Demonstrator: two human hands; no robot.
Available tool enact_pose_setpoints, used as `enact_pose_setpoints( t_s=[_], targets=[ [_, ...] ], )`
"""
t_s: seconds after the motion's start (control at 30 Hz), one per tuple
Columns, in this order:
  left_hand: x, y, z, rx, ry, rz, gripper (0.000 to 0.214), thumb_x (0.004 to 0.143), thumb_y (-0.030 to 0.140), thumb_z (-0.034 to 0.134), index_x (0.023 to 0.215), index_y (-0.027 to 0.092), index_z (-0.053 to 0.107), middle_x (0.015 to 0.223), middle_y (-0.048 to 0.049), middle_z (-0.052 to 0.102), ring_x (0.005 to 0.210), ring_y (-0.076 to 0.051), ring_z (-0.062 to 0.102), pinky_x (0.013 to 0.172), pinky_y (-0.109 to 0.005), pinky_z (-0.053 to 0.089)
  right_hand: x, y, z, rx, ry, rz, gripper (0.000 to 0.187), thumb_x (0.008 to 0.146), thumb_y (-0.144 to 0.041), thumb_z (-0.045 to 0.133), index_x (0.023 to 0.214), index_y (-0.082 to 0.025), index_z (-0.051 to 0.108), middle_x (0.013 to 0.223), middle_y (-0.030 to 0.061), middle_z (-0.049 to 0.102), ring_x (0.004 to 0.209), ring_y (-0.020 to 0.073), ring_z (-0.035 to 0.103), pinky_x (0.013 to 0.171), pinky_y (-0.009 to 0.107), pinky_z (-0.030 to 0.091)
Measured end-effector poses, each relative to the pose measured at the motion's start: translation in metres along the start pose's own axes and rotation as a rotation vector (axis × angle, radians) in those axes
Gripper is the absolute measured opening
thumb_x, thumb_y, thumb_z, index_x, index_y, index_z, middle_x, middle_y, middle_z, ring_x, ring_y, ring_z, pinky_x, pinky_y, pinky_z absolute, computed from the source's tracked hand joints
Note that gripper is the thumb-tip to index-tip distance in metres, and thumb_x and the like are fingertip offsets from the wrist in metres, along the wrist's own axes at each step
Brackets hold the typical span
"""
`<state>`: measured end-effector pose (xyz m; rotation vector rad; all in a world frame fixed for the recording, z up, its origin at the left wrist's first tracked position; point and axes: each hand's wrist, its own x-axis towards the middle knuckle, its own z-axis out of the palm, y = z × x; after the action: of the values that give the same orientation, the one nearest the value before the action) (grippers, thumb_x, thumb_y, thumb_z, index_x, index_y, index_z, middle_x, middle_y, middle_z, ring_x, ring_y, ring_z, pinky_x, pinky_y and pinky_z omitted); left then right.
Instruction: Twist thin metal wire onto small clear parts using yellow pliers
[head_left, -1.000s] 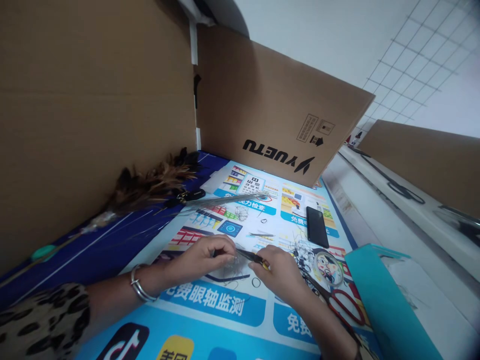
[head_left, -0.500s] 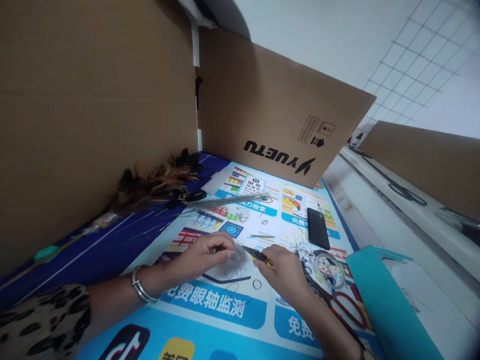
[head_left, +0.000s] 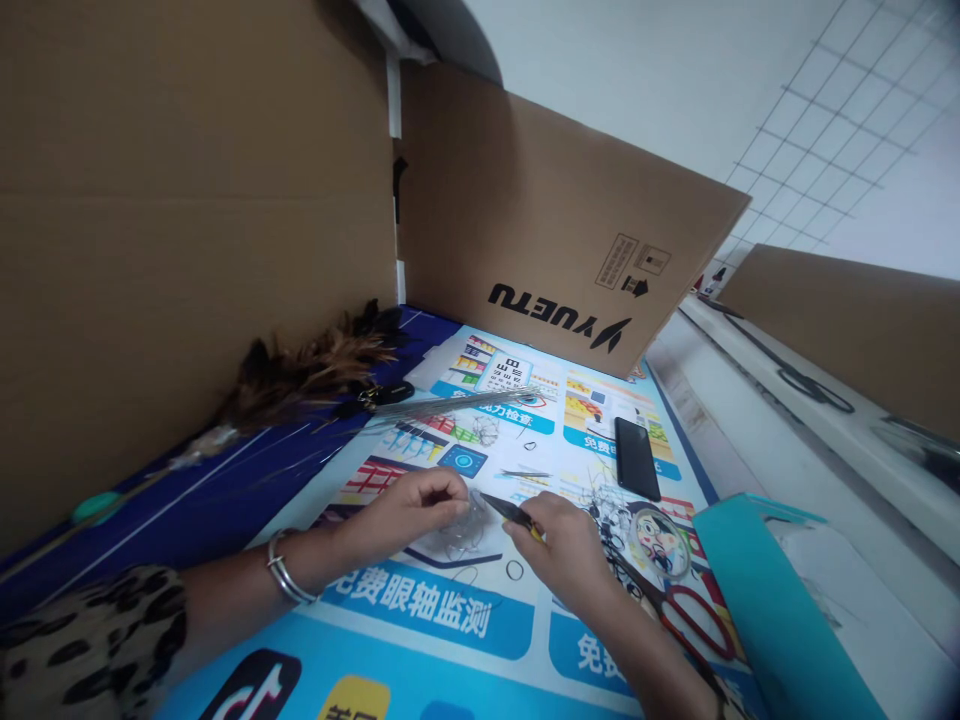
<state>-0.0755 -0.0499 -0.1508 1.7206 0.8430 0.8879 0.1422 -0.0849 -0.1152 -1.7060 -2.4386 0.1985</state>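
Observation:
My left hand point(head_left: 424, 503) pinches a loose tangle of thin silvery wire point(head_left: 466, 535) between thumb and fingertips, above the printed sheet. My right hand point(head_left: 562, 545) is closed round the yellow-and-black handles of a pair of pliers point(head_left: 510, 508). The dark, pointed jaws reach left, close to the wire at my left fingertips; whether they touch it I cannot tell. A small dark ring point(head_left: 514, 570) lies on the sheet below the pliers. Further back lie a few short wire pieces point(head_left: 525, 474) and a bundle of long straight wires point(head_left: 465, 402).
To the right are a black phone point(head_left: 637, 458), a roll of clear tape point(head_left: 660, 541), red-handled scissors point(head_left: 700, 621), tangled dark wire point(head_left: 611, 515) and a teal box point(head_left: 780, 610). A feather duster point(head_left: 315, 360) lies at left. Cardboard panels point(head_left: 555, 210) stand behind and left.
The pliers' tips have shifted slightly left, nearer my left fingers. My left hand stays almost in place with the wire.

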Motion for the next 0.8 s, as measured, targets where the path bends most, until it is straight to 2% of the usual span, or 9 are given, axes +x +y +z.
enact_pose_setpoints(
  t_s=[0.27,0.6,0.8],
  targets=[
    [0.0,-0.002,0.0,-0.057,0.002,-0.052,0.013,0.081,0.025,0.051,0.074,0.014,0.055,0.071,0.0003,0.052,0.067,-0.012,0.048,0.061,-0.022,0.04,0.001,0.002,0.002,0.036,0.029,0.003,0.026,0.085,-0.043,0.044,0.078,-0.02,0.056,0.079,0.0004,0.058,0.075,0.013,0.051,0.061,0.02,0.031],
    [-0.001,0.001,0.002,0.042,-0.012,-0.002,0.012,0.08,0.021,0.05,0.072,0.014,0.055,0.072,-0.0003,0.053,0.068,-0.012,0.05,0.062,-0.022,0.041,-0.001,0.002,0.006,0.03,0.054,-0.02,0.023,0.085,-0.041,0.046,0.079,-0.021,0.057,0.079,0.0,0.058,0.075,0.0132,0.052,0.06,0.02,0.032],
    [-0.001,-0.005,0.002,-0.016,-0.015,-0.036,0.013,0.08,0.022,0.052,0.07,0.014,0.054,0.07,0.0003,0.051,0.066,-0.012,0.048,0.06,-0.022,0.04,-0.004,0.002,0.01,-0.036,0.173,-0.084,0.016,0.084,-0.034,0.049,0.083,-0.02,0.057,0.08,0.0027,0.057,0.079,0.0167,0.05,0.064,0.024,0.032]
  ],
)
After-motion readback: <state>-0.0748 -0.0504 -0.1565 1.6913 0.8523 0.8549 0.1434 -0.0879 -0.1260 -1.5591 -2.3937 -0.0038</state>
